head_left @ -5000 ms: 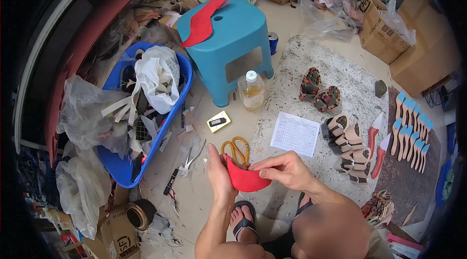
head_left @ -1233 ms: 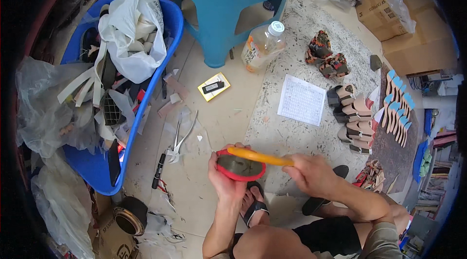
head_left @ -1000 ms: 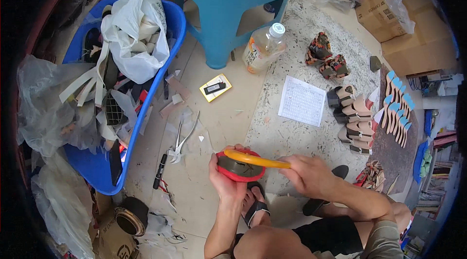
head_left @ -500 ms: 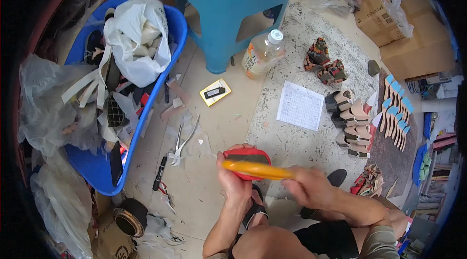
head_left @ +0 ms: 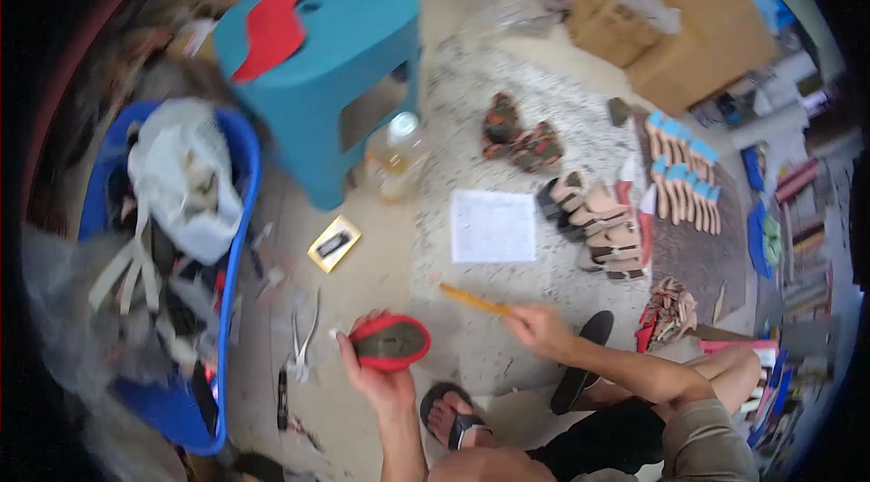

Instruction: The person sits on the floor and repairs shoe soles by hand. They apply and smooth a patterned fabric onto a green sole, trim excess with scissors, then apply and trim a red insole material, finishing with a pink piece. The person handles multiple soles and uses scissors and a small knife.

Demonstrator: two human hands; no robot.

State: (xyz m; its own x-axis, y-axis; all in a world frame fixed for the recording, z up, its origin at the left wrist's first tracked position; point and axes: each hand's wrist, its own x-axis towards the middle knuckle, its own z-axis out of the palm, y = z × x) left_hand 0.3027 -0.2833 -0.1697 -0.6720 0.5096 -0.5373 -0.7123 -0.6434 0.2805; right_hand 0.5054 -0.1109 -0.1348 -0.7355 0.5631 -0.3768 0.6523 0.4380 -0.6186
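Note:
My left hand (head_left: 379,380) holds a red-rimmed shoe sole piece (head_left: 391,342) with a dark inner face, low over the floor in front of me. My right hand (head_left: 542,332) is out to the right of it, gripping the end of a thin orange stick-like tool (head_left: 475,299) that points up and left, away from the sole. The tool's tip is clear of the sole. My sandalled foot (head_left: 456,415) rests just below my left hand.
A teal plastic stool (head_left: 326,74) carries a red cut-out (head_left: 272,22). Beside it stand a clear bottle (head_left: 395,159), a white paper sheet (head_left: 492,226), a small yellow card (head_left: 333,243) and pliers (head_left: 304,342). A blue tub (head_left: 237,237) of scraps sits left; finished sandals (head_left: 594,219) and cardboard boxes (head_left: 698,38) lie right.
Earlier both hands held the red piece; then my right hand laid the orange tool across the sole. Now the right hand has drawn the tool away to the right, off the sole.

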